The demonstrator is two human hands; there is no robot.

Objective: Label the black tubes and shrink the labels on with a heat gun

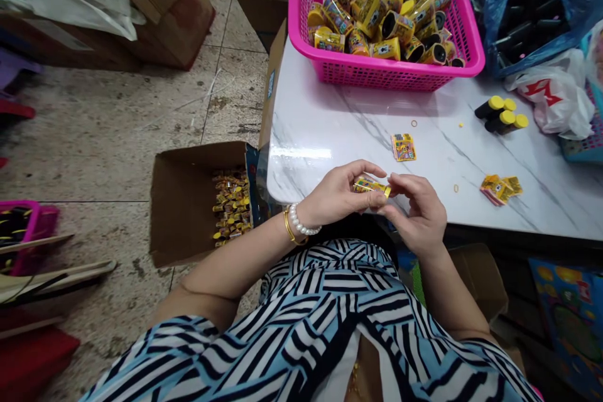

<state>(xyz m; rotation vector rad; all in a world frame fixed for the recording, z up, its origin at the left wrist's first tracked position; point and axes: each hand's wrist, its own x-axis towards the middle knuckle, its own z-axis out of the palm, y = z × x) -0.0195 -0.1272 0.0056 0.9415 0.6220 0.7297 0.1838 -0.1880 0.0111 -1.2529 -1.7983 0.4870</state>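
Both hands meet at the near edge of the white marble table [330, 132]. My left hand [336, 195] and my right hand [417, 210] pinch the two ends of a small yellow printed packet [371, 186] between their fingertips. A pearl bracelet and a gold bangle sit on my left wrist. Another flat printed packet [403, 147] lies on the table just beyond my hands. A small stack of the same packets [500, 188] lies to the right.
A pink basket [330, 69] full of yellow and black tubes stands at the table's back. Three black tubes with yellow caps [500, 116] lie at right, near a white plastic bag [556, 97]. An open cardboard box [188, 201] with wrapped items stands on the floor at left.
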